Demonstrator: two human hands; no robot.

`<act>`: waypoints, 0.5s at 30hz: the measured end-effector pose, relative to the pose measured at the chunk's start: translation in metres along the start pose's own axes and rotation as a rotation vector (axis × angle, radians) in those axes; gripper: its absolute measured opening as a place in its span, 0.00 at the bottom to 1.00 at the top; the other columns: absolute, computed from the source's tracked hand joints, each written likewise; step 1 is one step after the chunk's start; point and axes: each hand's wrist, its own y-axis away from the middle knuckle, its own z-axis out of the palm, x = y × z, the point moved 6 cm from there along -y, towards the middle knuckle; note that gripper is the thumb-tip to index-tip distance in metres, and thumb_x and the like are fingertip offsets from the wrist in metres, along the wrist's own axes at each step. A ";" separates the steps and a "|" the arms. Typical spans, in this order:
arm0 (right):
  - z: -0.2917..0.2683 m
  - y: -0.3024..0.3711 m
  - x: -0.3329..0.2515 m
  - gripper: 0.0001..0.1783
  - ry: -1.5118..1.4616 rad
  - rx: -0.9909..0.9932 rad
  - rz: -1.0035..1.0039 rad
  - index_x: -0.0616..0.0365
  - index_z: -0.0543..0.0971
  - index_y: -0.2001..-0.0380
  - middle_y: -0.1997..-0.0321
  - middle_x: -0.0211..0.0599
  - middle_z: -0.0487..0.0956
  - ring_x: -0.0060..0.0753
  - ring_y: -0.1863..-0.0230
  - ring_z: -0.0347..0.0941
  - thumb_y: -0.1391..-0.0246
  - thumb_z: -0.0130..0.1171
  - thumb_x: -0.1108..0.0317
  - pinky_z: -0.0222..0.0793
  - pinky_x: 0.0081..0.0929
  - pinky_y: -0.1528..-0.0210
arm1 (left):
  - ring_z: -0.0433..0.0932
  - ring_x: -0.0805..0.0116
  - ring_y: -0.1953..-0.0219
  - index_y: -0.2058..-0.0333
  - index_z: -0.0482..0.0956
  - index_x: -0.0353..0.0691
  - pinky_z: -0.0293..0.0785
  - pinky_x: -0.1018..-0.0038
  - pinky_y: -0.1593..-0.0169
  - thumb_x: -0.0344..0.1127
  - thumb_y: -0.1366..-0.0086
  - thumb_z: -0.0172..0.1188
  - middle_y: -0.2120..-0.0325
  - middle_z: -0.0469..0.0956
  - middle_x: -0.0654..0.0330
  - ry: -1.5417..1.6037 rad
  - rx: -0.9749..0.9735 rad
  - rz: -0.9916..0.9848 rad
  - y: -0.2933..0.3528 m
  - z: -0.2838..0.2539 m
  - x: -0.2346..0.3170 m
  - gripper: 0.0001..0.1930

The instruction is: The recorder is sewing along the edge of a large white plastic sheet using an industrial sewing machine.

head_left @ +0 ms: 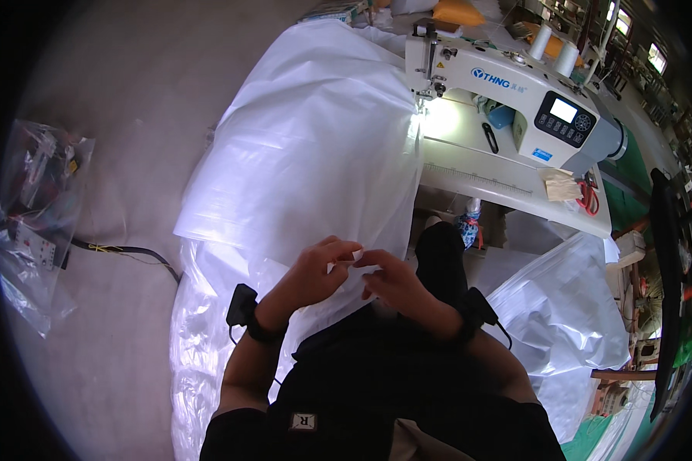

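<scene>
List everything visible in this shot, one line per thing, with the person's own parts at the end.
plastic sheet: one, translucent white, draped from the machine down to the hands
sewing machine: one, white with a dark control panel, top right
sewing table: one, white, under the machine
thread cones: two, white, behind the machine
scissors: one, red handles, table's right end
clear bag: one, holding mixed items, on the floor at left
cable: one, black, on the floor by the bag
plastic heap: one, translucent, lower right
left hand: pinching the sheet's edge
right hand: pinching the same edge
</scene>
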 end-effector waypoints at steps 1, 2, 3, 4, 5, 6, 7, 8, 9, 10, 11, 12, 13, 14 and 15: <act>0.007 -0.003 0.007 0.17 -0.013 -0.043 0.122 0.63 0.69 0.54 0.64 0.37 0.76 0.20 0.75 0.72 0.45 0.55 0.69 0.68 0.19 0.75 | 0.77 0.62 0.64 0.56 0.76 0.34 0.73 0.74 0.60 0.22 0.48 0.48 0.65 0.76 0.52 -0.002 0.002 0.001 -0.003 -0.003 0.002 0.19; 0.012 -0.005 0.002 0.17 -0.034 -0.078 0.042 0.63 0.69 0.54 0.64 0.37 0.76 0.20 0.75 0.72 0.45 0.55 0.69 0.68 0.19 0.75 | 0.77 0.64 0.65 0.57 0.75 0.33 0.73 0.74 0.61 0.25 0.46 0.50 0.68 0.76 0.53 0.023 -0.026 -0.045 -0.005 -0.003 0.002 0.16; 0.017 -0.006 0.002 0.20 0.108 -0.093 0.034 0.65 0.68 0.54 0.66 0.37 0.76 0.21 0.76 0.72 0.46 0.57 0.65 0.68 0.20 0.76 | 0.78 0.66 0.66 0.58 0.75 0.32 0.74 0.74 0.61 0.28 0.43 0.53 0.70 0.76 0.54 0.048 -0.055 -0.092 -0.008 -0.003 0.001 0.14; 0.020 -0.007 0.002 0.24 0.250 -0.106 0.026 0.67 0.68 0.54 0.68 0.38 0.76 0.21 0.77 0.73 0.47 0.60 0.62 0.68 0.20 0.76 | 0.78 0.69 0.68 0.58 0.74 0.31 0.74 0.74 0.62 0.31 0.41 0.56 0.72 0.77 0.56 0.085 -0.091 -0.120 -0.011 -0.001 0.001 0.13; 0.023 -0.008 0.001 0.24 0.250 -0.101 0.023 0.67 0.68 0.54 0.68 0.38 0.76 0.21 0.77 0.73 0.47 0.60 0.62 0.68 0.20 0.76 | 0.78 0.69 0.68 0.58 0.74 0.31 0.74 0.74 0.62 0.31 0.41 0.56 0.72 0.77 0.56 0.071 -0.088 -0.133 -0.014 0.001 0.000 0.13; 0.026 -0.008 0.008 0.20 0.266 -0.137 0.150 0.67 0.68 0.55 0.70 0.37 0.77 0.21 0.78 0.71 0.45 0.57 0.64 0.67 0.19 0.77 | 0.78 0.71 0.69 0.60 0.74 0.30 0.74 0.74 0.63 0.35 0.40 0.58 0.75 0.76 0.57 0.177 -0.116 -0.250 -0.017 0.006 -0.007 0.14; 0.028 -0.007 0.014 0.16 0.285 -0.163 0.255 0.67 0.69 0.57 0.72 0.37 0.77 0.21 0.80 0.70 0.44 0.54 0.66 0.66 0.19 0.77 | 0.77 0.72 0.71 0.62 0.73 0.30 0.74 0.74 0.65 0.39 0.40 0.60 0.77 0.76 0.58 0.283 -0.147 -0.365 -0.018 0.015 -0.015 0.16; 0.030 -0.006 0.015 0.16 0.280 -0.153 0.274 0.67 0.69 0.57 0.72 0.37 0.77 0.21 0.80 0.70 0.44 0.54 0.66 0.66 0.19 0.77 | 0.77 0.72 0.71 0.62 0.73 0.30 0.74 0.74 0.65 0.39 0.40 0.60 0.77 0.76 0.58 0.280 -0.161 -0.355 -0.022 0.022 -0.017 0.16; 0.036 -0.003 0.020 0.14 0.173 -0.185 0.358 0.67 0.71 0.59 0.73 0.38 0.77 0.22 0.82 0.70 0.43 0.52 0.66 0.66 0.19 0.77 | 0.77 0.70 0.72 0.64 0.72 0.31 0.73 0.72 0.66 0.38 0.42 0.60 0.77 0.76 0.55 0.073 -0.118 -0.361 -0.025 0.026 -0.022 0.15; 0.039 0.002 0.028 0.13 0.095 -0.207 0.498 0.67 0.72 0.62 0.74 0.39 0.78 0.23 0.83 0.69 0.42 0.49 0.66 0.66 0.20 0.77 | 0.77 0.67 0.74 0.66 0.71 0.31 0.73 0.71 0.68 0.38 0.43 0.60 0.78 0.75 0.53 -0.108 -0.061 -0.351 -0.027 0.029 -0.027 0.15; 0.045 0.007 0.029 0.13 0.144 -0.295 0.489 0.66 0.75 0.66 0.76 0.40 0.78 0.24 0.82 0.70 0.42 0.45 0.68 0.67 0.21 0.75 | 0.77 0.67 0.74 0.66 0.71 0.31 0.73 0.71 0.68 0.38 0.43 0.60 0.78 0.75 0.53 -0.132 -0.083 -0.352 -0.028 0.038 -0.031 0.15; 0.045 0.010 0.029 0.13 0.136 -0.282 0.466 0.66 0.75 0.66 0.76 0.40 0.78 0.24 0.82 0.70 0.42 0.45 0.68 0.67 0.21 0.75 | 0.77 0.62 0.74 0.65 0.72 0.31 0.72 0.68 0.68 0.37 0.44 0.59 0.78 0.75 0.51 -0.259 -0.086 -0.283 -0.029 0.044 -0.032 0.14; 0.049 0.015 0.029 0.12 0.177 -0.377 0.418 0.66 0.75 0.65 0.76 0.40 0.78 0.25 0.81 0.71 0.42 0.45 0.68 0.68 0.22 0.75 | 0.77 0.57 0.75 0.65 0.72 0.31 0.71 0.66 0.68 0.36 0.45 0.58 0.78 0.75 0.48 -0.389 -0.109 -0.240 -0.030 0.048 -0.034 0.13; 0.056 0.021 0.028 0.12 0.200 -0.498 0.356 0.65 0.75 0.65 0.76 0.40 0.78 0.25 0.80 0.71 0.42 0.46 0.68 0.68 0.23 0.74 | 0.77 0.57 0.75 0.65 0.72 0.31 0.71 0.66 0.68 0.36 0.45 0.58 0.78 0.75 0.48 -0.384 -0.089 -0.211 -0.030 0.048 -0.036 0.13; 0.050 0.022 0.021 0.12 0.388 -0.505 0.143 0.64 0.75 0.64 0.76 0.38 0.78 0.25 0.78 0.72 0.42 0.46 0.67 0.68 0.24 0.73 | 0.76 0.52 0.74 0.65 0.72 0.32 0.71 0.64 0.67 0.34 0.45 0.57 0.78 0.75 0.46 -0.334 -0.056 -0.159 -0.030 0.046 -0.036 0.12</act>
